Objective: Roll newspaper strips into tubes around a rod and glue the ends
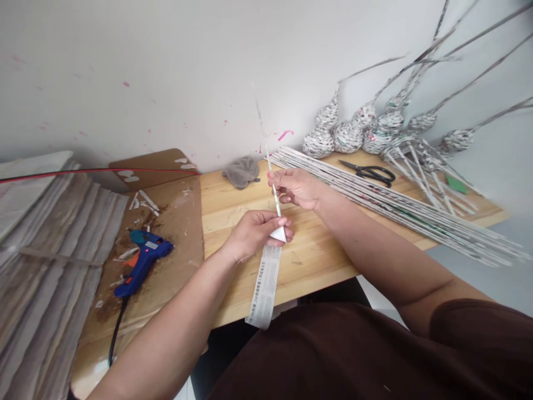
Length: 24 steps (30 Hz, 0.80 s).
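Note:
A newspaper strip (265,283) hangs from my left hand (262,229) over the table's front edge, its loose end curling. At its upper end the strip is wound into a thin paper tube (278,206) that slants up toward the wall. My left thumb and fingers are closed on the strip where a white fold shows at the tube's lower end. Higher up, my right hand (296,186) pinches the tube between thumb and fingers. Above that hand the tube continues as a thin, blurred tip.
Finished paper tubes (375,203) lie right, with black scissors (368,171) behind them. Woven paper gourd shapes (347,135) stand by the wall. A grey cloth (241,172) lies behind my hands. Left are a blue glue gun (144,261) on cardboard (183,222) and stacked newspaper strips (62,266).

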### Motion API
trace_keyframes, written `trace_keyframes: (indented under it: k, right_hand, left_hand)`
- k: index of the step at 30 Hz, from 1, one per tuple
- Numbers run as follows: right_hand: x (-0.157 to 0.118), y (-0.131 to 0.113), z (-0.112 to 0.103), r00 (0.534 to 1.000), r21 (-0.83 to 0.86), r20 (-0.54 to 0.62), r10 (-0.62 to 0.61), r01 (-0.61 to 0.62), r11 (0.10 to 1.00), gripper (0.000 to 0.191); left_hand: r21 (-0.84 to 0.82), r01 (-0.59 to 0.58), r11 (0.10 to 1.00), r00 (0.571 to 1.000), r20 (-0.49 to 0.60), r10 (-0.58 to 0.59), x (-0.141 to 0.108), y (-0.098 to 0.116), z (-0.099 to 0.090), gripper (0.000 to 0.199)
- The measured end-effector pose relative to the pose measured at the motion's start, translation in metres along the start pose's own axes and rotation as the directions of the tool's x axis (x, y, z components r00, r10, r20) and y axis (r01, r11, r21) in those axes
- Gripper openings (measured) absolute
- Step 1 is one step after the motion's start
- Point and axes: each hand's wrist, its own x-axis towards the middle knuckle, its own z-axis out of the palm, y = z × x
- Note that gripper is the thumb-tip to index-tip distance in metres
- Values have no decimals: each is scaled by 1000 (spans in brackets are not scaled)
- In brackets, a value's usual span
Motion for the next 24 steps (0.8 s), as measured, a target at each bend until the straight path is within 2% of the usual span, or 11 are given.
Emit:
trace_keyframes:
  k: [4,7,9,13,18,22,24]
  right_hand:
    - [-1,-1,-1,997,-48,74,-5,9,999,30]
    - [-1,-1,0,1000,-20,-9,-21,21,1000,28]
    - [-1,-1,0,1000,-11,-23,-16,16,1000,29]
    - [-2,-1,1,998,-65,68,14,-9,998,31]
    - [-1,0,1,998,-4,-49,-40,40,999,31]
    - [-2,-2,1,999,-32,46,-23,25,999,32]
    - [-2,-2,1,998,-44,55,-30,32,999,31]
  left_hand:
    - [-20,-2,1000,1000,-29,2,0,2,-1,35]
    - [-3,-3,1000,1000,-2,3,0,1,-1,36]
    - [7,-2,1000,1000,-6,2,0,1,-1,36]
    - [7,-1,1000,1000,-20,1,-1,1,-1,36]
    - [26,1,1000,1000,9,-1,0,1,-1,35]
    - [25,2,1000,1000,-10,-1,0,1,-2,34]
    - [23,0,1000,1000,1,0,0,1,-2,34]
